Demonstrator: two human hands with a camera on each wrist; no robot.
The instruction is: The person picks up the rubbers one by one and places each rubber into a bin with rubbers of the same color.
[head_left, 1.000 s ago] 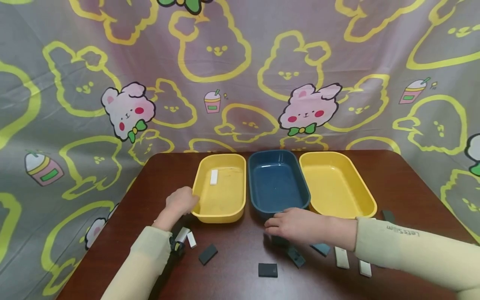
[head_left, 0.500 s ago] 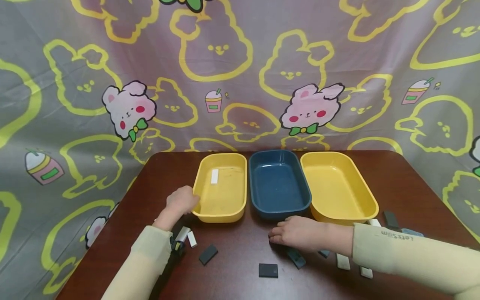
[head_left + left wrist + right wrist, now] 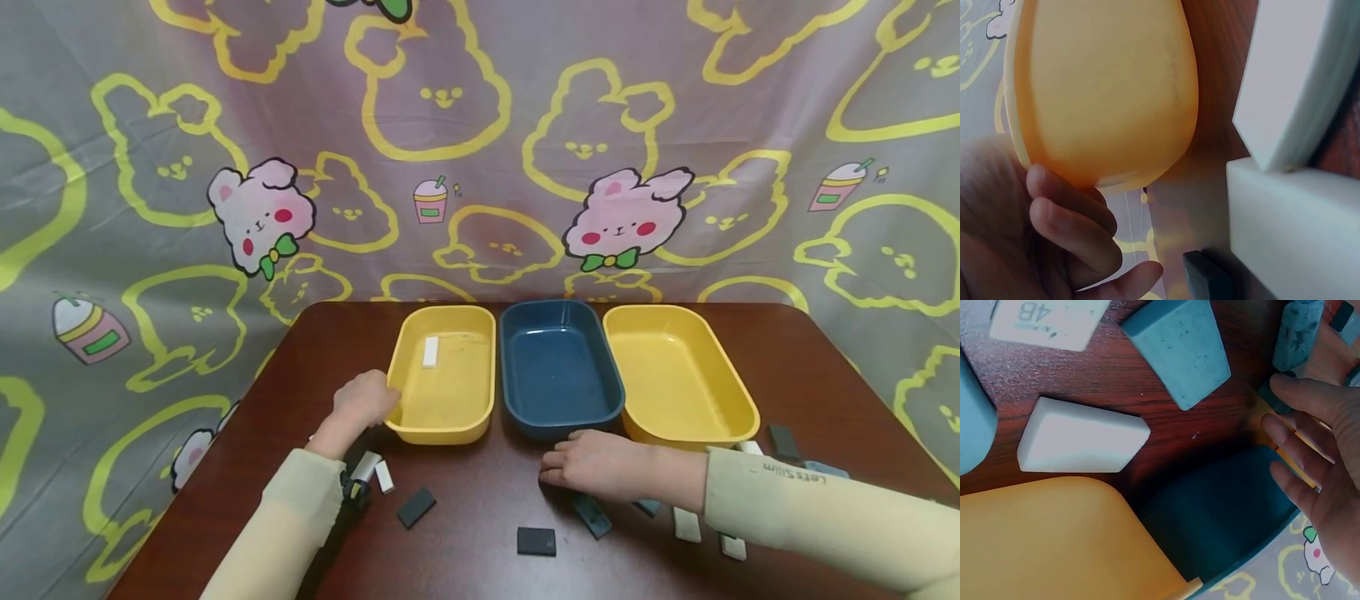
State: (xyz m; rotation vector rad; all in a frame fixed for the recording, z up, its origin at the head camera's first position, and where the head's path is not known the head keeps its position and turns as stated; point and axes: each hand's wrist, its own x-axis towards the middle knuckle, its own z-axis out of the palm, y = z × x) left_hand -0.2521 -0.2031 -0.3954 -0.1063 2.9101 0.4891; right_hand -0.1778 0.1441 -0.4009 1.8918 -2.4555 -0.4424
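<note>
thumb and index finger of the right hand (image 3: 592,462) sit either side of a small dark block (image 3: 1270,397), low over the table (image 3: 465,542), just off the six o'clock wall of the blue tray (image 3: 562,383). the step looks like a pick-up; it would go best with thumb and fingertip set squarely on opposite sides, a light squeeze, and a straight lift before any turn, so the knuckles miss the tray's rim. the dark green block (image 3: 592,517), at six o'clock from that hand, seems close enough to get nudged. the other right fingers are half bent and spread apart; i can't make out whether the pinch is firm. the left hand (image 3: 365,400) grips the left yellow tray (image 3: 442,436) at its eight o'clock rim, fingers curled at the edge; steadying without tipping should do there. a white block (image 3: 430,352) lies inside that tray, toward eleven o'clock.
</note>
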